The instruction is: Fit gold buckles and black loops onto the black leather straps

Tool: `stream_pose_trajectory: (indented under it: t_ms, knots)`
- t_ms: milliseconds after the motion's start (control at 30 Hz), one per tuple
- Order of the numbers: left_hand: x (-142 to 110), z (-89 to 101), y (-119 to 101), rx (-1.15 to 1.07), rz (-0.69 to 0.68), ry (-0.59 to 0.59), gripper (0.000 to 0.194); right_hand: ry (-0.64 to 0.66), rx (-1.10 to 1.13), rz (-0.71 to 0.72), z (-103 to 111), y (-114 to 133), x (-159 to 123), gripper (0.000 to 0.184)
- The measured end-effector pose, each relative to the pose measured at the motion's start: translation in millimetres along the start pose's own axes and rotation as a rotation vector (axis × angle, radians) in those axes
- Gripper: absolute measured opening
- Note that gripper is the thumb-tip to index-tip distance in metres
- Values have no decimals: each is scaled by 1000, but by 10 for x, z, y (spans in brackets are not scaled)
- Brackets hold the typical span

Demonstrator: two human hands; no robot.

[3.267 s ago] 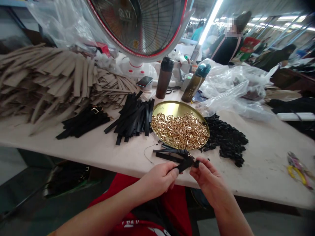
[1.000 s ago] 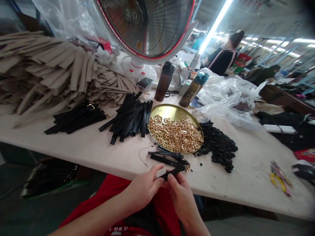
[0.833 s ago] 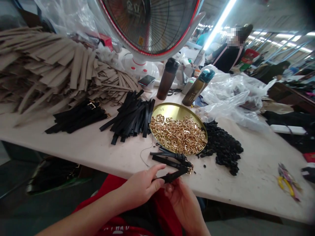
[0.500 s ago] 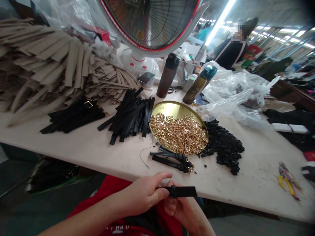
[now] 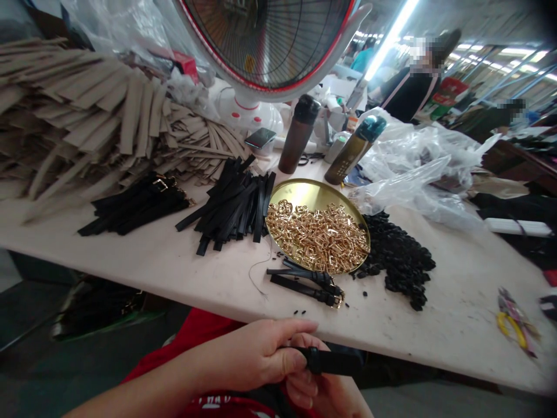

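Between my two hands is a black strap (image 5: 342, 361) with a small loop around it, held low in front of the table edge. My left hand (image 5: 265, 354) pinches the strap's left part, thumb on top beside the loop, index finger stretched out. From below, my right hand (image 5: 319, 389) supports the strap, its fingers curled and partly hidden. The strap's left end is covered by my fingers. Just beyond lie a few finished black straps with gold buckles (image 5: 307, 287). Behind them is a round gold tray (image 5: 300, 188) holding many gold buckles (image 5: 322, 238).
Right of the tray spreads a heap of black loops (image 5: 400, 261); pliers (image 5: 516, 328) lie farther right. Loose black straps (image 5: 230, 203) and a buckled bundle (image 5: 134, 203) are at left, before piled beige strips (image 5: 87, 104). A fan (image 5: 261, 46) and two bottles (image 5: 298, 133) stand behind.
Both hands have moved slightly down and to the right with the strap. Two small black bits near the table edge now show where my hand was.
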State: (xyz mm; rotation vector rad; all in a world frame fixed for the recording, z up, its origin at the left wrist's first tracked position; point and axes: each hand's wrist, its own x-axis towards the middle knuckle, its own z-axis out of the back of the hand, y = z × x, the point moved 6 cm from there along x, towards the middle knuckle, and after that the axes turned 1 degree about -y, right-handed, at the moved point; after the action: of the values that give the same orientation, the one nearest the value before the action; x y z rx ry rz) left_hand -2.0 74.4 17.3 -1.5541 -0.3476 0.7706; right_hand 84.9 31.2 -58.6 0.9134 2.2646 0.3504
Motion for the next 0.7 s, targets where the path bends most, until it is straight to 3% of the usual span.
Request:
stream_pose_trajectory:
  t_ms: [167,267,433,600,700]
  knots:
    - [15,-9,65,55,16,-68,46,-111,-18,47,13,62,-27,19]
    - [6,0,71,72,-15,-75,46,-102,34,57,-24,95,-42,14]
    - [-43,-42,65,37,-15,-43,44,-44,180,11,-54,10,-51,21]
    - [-79,-115,43,59,-42,-23,45,-75,134,0,-13,-108,-33,17]
    - [-57,-103,89,138,-31,-81,47,-118,85,31,51,-129,-25,15]
